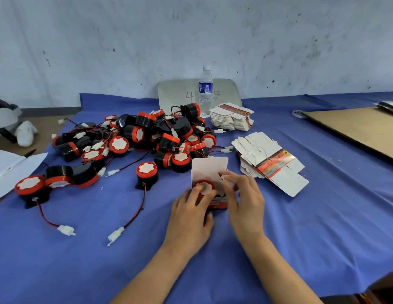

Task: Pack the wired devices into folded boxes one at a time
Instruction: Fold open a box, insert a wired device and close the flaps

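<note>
A small red and white box (209, 167) stands on the blue cloth in front of me with its white lid flap raised. Inside it sits a red and black round device (204, 187), its white face up. My left hand (191, 212) grips the box's near side, fingers curled over the device's rim. My right hand (243, 200) holds the box's right side, fingertips at the opening by a small white connector. A pile of the same wired devices (147, 137) lies behind to the left. One loose device (146, 174) stands close by.
Flat unfolded boxes lie in a fanned heap (270, 161) at the right and a stack (231, 117) further back. A water bottle (205, 91) stands by the wall. A cardboard sheet (362, 128) covers the far right. White paper (13, 167) lies at the left edge.
</note>
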`<move>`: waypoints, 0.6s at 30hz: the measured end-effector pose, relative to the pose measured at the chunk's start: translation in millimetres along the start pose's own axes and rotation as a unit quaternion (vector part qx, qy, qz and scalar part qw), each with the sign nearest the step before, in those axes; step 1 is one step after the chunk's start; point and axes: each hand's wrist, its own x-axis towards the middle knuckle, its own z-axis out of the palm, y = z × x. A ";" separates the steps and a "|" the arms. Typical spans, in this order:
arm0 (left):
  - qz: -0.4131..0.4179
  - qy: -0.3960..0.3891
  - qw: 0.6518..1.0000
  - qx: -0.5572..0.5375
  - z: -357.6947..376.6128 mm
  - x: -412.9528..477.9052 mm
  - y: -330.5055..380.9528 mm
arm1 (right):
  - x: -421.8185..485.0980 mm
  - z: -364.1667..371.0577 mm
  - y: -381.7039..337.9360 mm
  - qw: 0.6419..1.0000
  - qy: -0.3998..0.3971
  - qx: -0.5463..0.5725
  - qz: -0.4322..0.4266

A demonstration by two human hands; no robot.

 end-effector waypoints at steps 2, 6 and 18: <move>0.002 0.003 1.000 -0.005 -0.1 -0.3 -0.4 | 0.6 2.1 -2.4 0.993 -0.022 -0.097 -0.059; 0.002 0.004 1.000 -0.004 -0.1 -0.3 -0.4 | 1.4 4.1 -6.7 0.969 -0.041 -0.226 -0.092; -0.007 0.011 0.999 0.029 0.1 -1.1 5.3 | 15.8 0.9 -14.4 0.939 -0.158 -0.302 -0.052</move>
